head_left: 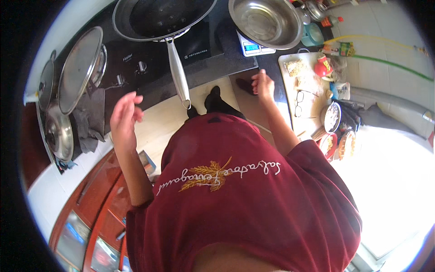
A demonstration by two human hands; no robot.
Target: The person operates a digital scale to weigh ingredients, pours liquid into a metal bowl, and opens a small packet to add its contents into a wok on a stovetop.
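My left hand (125, 113) is raised in the air near the front edge of the black stove, fingers loosely bent with gaps between them and nothing held. To the right, my right hand (263, 85) hovers by the counter edge below the kitchen scale (254, 48), its fingers curled in and its thumb up; no object shows in it. Between and beyond the hands is a frying pan (164, 18) on the stove, its long metal handle (178, 75) pointing toward me. A wide stainless steel basin (267, 21) rests on the scale.
At left stand a glass lid (80, 70) and a lidded steel pot (60, 131), with a grey cloth (86, 129) beside them. On the right, a cutting board (290, 65) bears eyeglasses (299, 104) and a red jar (322, 68). A white-filled bowl (331, 116) stands nearby.
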